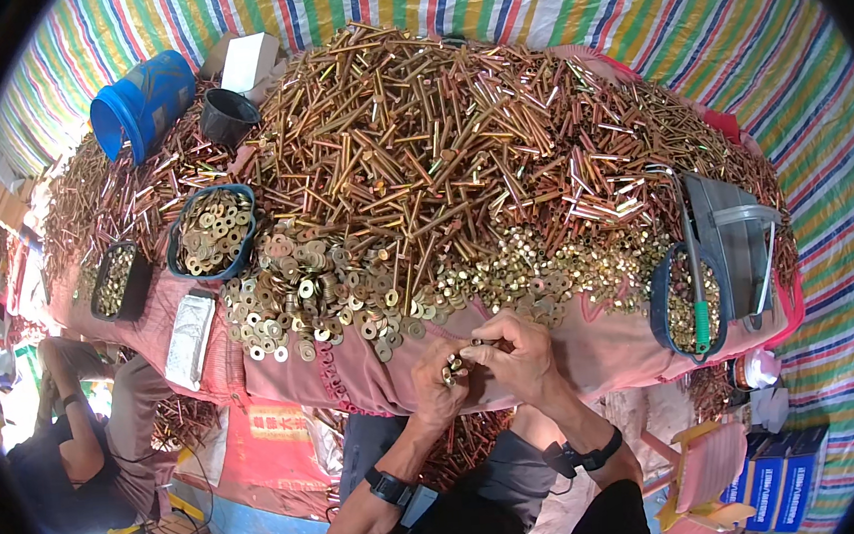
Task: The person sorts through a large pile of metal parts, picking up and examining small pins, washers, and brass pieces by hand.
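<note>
My left hand [437,385] is closed around several brass-coloured metal pieces [452,369], their short ends showing between thumb and fingers; whether these are nuts or bolt ends I cannot tell. Right beside it, my right hand [517,357] has its thumb and fingers pinched at the top of that bunch, on something too small to name. Both hands are over the near edge of a pink cloth [365,367]. Just beyond them are loose washers [308,286] on the left and small brass-coloured nuts [518,272] on the right. Behind those rises a large heap of bolts [406,128].
A blue tub of washers [212,234], a dark tub of nuts [119,281] and a silver packet [190,339] are left. At right, a tub [685,292] with a green-handled tool stands by a grey bin [729,243]. A co-worker [84,435] sits at far left.
</note>
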`<state>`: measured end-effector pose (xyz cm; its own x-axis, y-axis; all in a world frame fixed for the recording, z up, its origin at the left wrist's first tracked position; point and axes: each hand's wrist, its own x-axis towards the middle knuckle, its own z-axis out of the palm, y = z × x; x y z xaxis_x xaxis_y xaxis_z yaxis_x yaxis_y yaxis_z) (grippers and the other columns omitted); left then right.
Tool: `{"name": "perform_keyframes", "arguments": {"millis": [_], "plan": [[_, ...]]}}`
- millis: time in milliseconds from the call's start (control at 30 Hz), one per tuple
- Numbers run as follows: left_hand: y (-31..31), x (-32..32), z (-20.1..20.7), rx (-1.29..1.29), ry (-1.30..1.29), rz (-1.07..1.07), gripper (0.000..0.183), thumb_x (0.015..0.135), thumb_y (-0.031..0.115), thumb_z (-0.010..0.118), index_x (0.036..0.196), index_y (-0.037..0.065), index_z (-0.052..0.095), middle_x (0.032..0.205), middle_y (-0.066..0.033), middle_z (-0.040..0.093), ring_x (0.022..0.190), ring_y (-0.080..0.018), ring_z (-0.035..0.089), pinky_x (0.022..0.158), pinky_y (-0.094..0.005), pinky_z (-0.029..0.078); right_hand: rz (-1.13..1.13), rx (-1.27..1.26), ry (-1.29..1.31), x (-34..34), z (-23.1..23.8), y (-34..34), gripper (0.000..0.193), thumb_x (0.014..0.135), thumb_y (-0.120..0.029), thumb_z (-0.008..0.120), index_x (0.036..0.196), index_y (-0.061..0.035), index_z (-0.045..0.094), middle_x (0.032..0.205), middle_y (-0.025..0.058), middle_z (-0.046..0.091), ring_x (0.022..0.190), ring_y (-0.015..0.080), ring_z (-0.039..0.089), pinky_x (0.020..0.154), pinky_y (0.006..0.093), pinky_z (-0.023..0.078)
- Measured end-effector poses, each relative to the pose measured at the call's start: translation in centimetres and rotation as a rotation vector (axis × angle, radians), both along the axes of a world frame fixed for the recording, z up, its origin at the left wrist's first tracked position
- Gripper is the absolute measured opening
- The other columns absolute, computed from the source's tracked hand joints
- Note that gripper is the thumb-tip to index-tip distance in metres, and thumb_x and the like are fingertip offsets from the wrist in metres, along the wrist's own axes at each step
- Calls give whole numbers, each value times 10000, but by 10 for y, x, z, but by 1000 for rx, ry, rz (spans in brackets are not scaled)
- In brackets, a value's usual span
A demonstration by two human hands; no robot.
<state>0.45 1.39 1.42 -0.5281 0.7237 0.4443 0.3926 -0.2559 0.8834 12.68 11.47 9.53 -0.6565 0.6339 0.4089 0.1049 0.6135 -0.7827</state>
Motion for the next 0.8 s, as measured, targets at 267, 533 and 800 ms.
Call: {"name": "perform_keyframes", "arguments": {"millis": [267, 533, 800], "plan": [[-1, -1, -1, -15, -9, -5, 209, 864, 29, 686, 1070, 36, 715, 901, -129, 701, 813, -311, 715, 717, -384, 549, -6, -12, -21, 1, 6, -3, 323, 825, -208, 920, 997, -23, 719, 832, 71, 663, 701, 150, 637, 629, 308, 519], [-2, 0, 1, -23, -25, -16, 217, 862, 13, 681, 1072, 39, 730, 884, -118, 687, 790, -286, 705, 707, -370, 543, -43, -158, -49, 1, 4, -5, 259, 849, -178, 893, 960, -24, 717, 835, 62, 643, 676, 156, 619, 601, 315, 500], [-1, -2, 0, -4, 15, -16, 232, 848, 14, 683, 1074, 36, 730, 872, -123, 676, 789, -300, 698, 700, -371, 539, -46, 79, 39, 0, 10, -2, 258, 863, -179, 880, 965, -14, 710, 889, 86, 670, 705, 177, 659, 629, 320, 531]]}}
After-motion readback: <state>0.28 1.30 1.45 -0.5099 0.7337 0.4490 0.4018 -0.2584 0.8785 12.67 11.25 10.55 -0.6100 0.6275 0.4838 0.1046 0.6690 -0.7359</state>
